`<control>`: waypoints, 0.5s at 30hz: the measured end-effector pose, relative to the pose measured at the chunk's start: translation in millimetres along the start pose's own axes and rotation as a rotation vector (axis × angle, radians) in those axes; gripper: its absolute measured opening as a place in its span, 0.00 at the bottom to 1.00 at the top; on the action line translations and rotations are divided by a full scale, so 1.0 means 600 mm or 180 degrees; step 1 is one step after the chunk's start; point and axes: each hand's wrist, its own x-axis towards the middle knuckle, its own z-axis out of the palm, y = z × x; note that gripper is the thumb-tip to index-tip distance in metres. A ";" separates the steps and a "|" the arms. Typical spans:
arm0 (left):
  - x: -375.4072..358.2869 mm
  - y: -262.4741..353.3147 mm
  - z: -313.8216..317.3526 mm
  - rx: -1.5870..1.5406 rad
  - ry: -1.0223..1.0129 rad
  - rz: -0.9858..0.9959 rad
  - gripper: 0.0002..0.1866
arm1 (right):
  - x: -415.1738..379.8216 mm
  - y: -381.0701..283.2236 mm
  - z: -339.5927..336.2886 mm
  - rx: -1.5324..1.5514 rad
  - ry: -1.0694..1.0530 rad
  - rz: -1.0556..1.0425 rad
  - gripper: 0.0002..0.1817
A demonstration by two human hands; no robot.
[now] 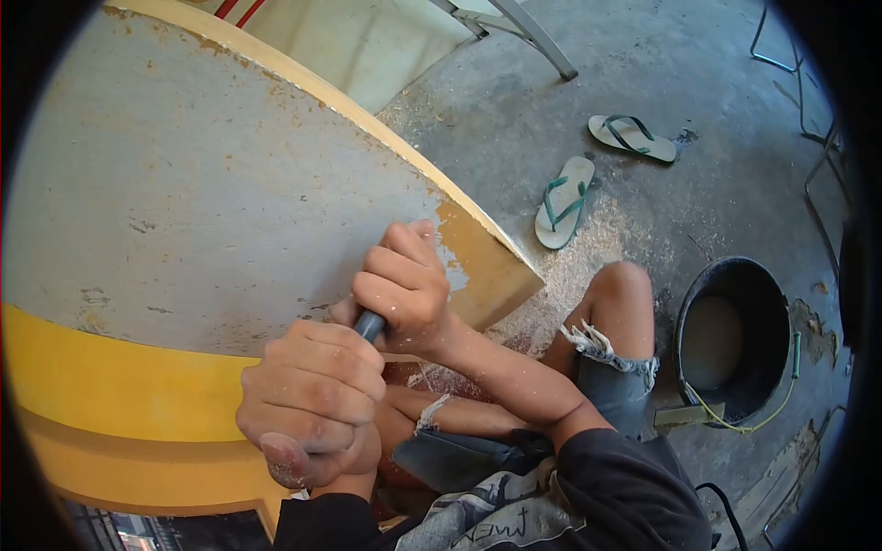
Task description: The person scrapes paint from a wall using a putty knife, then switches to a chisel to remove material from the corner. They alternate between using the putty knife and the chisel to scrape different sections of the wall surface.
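My left hand [312, 399] is closed in a fist around the lower end of a dark, rounded tool handle [370, 325]. Just above it, my right hand [404, 285] has its fingers curled over the upper part of the same tool. The working end is hidden behind my right hand, so its kind does not show. Both hands are over a worn wooden panel [202, 202] with grey paint, scratches and chipped patches. Bare brown wood [478, 257] shows near its right corner, beside my right hand. Pale dust specks cling to my hands and forearm.
A yellow band [119, 367] edges the panel's lower side. Pale shavings [597, 248] litter the concrete floor. Two flip-flops, one nearer [564, 204] and one farther [634, 139], lie beyond. A black bucket [779, 340] stands at right, near a metal ladder leg [537, 37].
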 end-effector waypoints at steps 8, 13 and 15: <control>0.002 0.019 0.031 -0.0276 0.0008 0.0085 0.27 | -0.023 0.009 -0.035 -0.0152 -0.0449 0.0260 0.15; -0.073 0.070 -0.005 -0.0227 -0.0605 0.0608 0.24 | -0.031 -0.053 -0.121 -0.0355 -0.1068 0.0657 0.14; -0.110 0.084 0.006 0.0460 -0.0377 0.0684 0.21 | -0.067 -0.077 -0.161 -0.0052 -0.1106 0.1627 0.15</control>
